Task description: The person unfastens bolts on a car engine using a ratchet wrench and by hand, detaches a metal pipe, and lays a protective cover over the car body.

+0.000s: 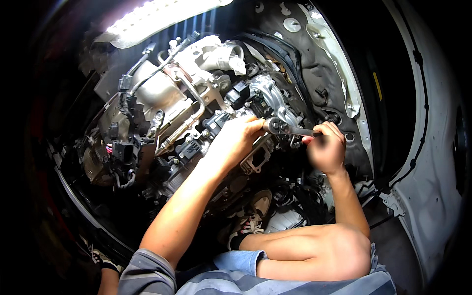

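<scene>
A metal ratchet wrench (301, 131) lies across the engine (216, 93), its round head to the left and its handle to the right. The fingers of my right hand (327, 147) are wrapped round the handle's end. At the head end, my left hand (239, 135) pinches the wrench with thumb and fingers. What sits under the head, a socket or a bolt, is hidden by the left fingers. Black ignition coils (215, 123) stand in a row beside my left hand. Just below the wrench is a metal flange (257, 160) with an opening.
A bright light bar (162, 19) hangs over the far side. Wiring harnesses (129, 103) run along the engine's left. The white car fender (432, 147) borders the right. My bent knee (344, 250) and one shoe (253, 216) are in the bay close to dark hoses and wires.
</scene>
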`<action>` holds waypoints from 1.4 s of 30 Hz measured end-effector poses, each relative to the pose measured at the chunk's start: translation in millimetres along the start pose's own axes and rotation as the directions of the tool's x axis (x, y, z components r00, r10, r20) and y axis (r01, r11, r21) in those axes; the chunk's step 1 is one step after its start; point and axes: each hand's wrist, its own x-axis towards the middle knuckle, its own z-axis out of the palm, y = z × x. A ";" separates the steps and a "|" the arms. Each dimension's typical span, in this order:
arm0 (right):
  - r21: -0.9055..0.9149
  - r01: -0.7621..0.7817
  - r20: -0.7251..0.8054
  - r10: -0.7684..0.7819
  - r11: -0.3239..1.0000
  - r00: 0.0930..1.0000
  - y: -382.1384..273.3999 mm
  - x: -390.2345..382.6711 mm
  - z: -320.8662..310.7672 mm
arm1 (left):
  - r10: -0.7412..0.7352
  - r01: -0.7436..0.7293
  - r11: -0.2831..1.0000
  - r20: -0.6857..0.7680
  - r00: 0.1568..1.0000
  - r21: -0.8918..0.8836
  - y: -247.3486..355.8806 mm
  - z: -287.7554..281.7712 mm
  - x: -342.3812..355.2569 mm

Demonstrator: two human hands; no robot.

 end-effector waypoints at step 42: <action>-0.072 0.587 0.447 -0.500 0.807 0.742 59.8 98.5 -15.1 | -0.169 0.026 0.945 -0.417 0.893 -0.327 40.2 75.6 4.7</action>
